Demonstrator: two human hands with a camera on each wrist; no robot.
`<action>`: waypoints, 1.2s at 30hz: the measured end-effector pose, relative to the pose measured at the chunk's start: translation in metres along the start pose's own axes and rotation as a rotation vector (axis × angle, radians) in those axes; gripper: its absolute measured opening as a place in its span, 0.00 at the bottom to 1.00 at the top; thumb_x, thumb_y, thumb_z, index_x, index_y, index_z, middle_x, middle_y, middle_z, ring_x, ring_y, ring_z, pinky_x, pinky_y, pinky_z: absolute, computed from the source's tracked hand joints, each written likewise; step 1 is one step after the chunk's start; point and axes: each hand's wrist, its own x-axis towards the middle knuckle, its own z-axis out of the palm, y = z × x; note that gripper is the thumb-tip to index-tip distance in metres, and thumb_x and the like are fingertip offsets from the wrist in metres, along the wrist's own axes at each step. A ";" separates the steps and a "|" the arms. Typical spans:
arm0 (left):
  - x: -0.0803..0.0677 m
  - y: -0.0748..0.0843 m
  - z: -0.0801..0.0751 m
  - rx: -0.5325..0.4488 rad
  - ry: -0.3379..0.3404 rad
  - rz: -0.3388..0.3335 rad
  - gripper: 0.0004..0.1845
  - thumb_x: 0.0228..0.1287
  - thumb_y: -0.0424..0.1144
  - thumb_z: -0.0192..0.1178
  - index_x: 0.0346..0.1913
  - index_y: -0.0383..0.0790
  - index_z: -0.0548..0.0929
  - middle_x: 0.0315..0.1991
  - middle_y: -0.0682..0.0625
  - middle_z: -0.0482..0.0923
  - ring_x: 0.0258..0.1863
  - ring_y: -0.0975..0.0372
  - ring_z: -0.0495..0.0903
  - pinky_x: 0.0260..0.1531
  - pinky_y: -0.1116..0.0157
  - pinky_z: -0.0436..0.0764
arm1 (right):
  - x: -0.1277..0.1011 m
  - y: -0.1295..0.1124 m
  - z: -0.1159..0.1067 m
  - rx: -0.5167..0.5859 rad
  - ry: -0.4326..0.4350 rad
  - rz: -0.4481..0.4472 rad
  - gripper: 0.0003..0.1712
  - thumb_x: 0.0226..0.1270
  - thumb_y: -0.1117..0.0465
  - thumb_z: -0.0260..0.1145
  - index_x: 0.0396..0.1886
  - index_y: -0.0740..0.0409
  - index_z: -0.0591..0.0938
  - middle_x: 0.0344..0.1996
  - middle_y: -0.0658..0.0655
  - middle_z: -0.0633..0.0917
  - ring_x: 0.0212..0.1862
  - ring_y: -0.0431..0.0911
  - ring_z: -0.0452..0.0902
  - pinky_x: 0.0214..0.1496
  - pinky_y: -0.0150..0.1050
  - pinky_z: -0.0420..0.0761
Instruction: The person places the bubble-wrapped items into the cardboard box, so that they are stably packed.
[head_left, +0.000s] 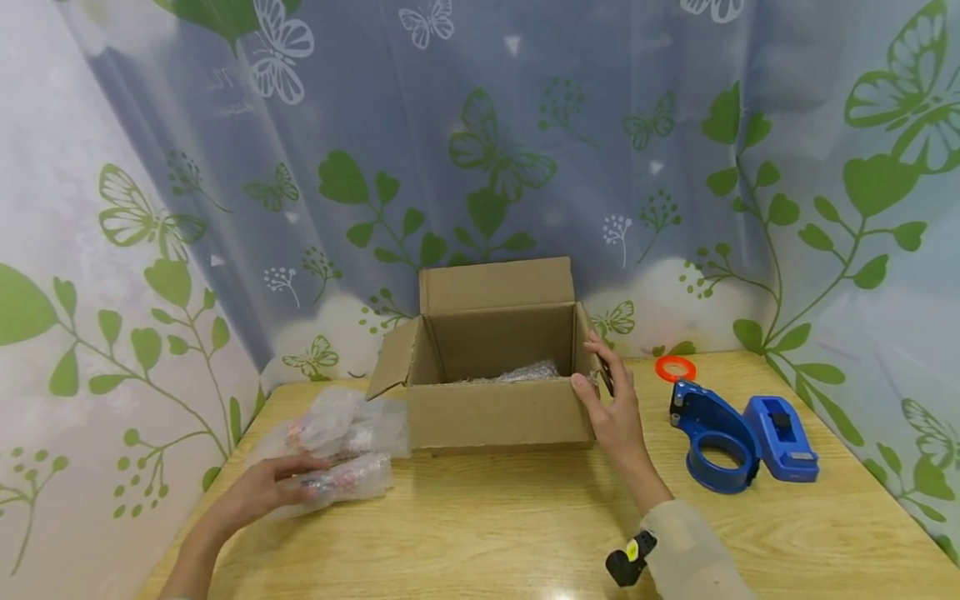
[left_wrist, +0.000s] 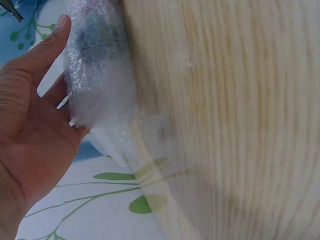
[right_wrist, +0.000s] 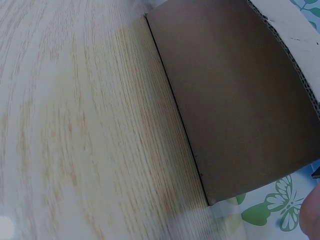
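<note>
Landmark: open cardboard box, upright near the middle of the wooden worktop, top flaps raised, some clear wrap lying inside on its floor.
Bubble-wrapped bundles: a small heap on the worktop just left of the box's front left corner, touching or nearly touching it; the nearest bundle's long axis runs roughly left to right, parallel to the box's front wall.
Left hand: left hand lies on the near bundle, left of the box; its fingers curl loosely over the wrap, and in the wrist view the thumb and palm cup one bundle.
Right hand: right hand stands at the box's right front corner, fingers straight and spread along the right wall, thumb on the front edge, steadying it.
Nearer hand: the left is on the bundles; the right is across the box from them.
Direction: the box opening lies right of and behind the bundles.
Right of the box: orange ring, blue tape dispenser.
</note>
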 end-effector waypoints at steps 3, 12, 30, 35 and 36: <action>0.000 -0.001 0.002 0.037 0.014 0.004 0.25 0.70 0.46 0.69 0.66 0.43 0.83 0.68 0.38 0.78 0.70 0.35 0.69 0.59 0.52 0.82 | 0.000 0.000 0.000 0.000 -0.002 0.004 0.27 0.76 0.70 0.63 0.72 0.65 0.72 0.79 0.62 0.65 0.77 0.60 0.57 0.75 0.67 0.57; -0.001 -0.002 0.016 0.159 0.124 0.011 0.31 0.59 0.50 0.77 0.66 0.49 0.84 0.68 0.38 0.77 0.71 0.33 0.67 0.63 0.31 0.70 | 0.001 0.001 -0.001 0.001 -0.004 0.009 0.27 0.76 0.69 0.63 0.72 0.64 0.72 0.79 0.61 0.65 0.77 0.60 0.57 0.75 0.66 0.56; -0.005 -0.009 0.020 0.221 0.189 0.046 0.33 0.58 0.50 0.77 0.67 0.50 0.83 0.65 0.42 0.81 0.66 0.36 0.74 0.59 0.37 0.76 | -0.001 -0.001 -0.001 -0.004 -0.009 0.018 0.27 0.77 0.67 0.63 0.73 0.59 0.72 0.79 0.55 0.66 0.78 0.57 0.57 0.76 0.66 0.58; -0.007 -0.005 0.014 0.219 0.197 0.040 0.31 0.60 0.51 0.76 0.67 0.53 0.83 0.66 0.42 0.80 0.67 0.36 0.73 0.60 0.38 0.76 | 0.001 0.020 0.000 0.003 0.004 0.000 0.28 0.76 0.68 0.63 0.73 0.59 0.72 0.80 0.55 0.66 0.78 0.57 0.57 0.76 0.66 0.55; -0.007 -0.003 0.013 0.201 0.191 0.035 0.31 0.60 0.51 0.75 0.68 0.53 0.83 0.67 0.42 0.79 0.68 0.36 0.72 0.61 0.37 0.75 | 0.001 0.025 0.000 -0.004 0.004 -0.001 0.28 0.76 0.68 0.63 0.73 0.59 0.72 0.80 0.54 0.66 0.78 0.57 0.56 0.76 0.67 0.55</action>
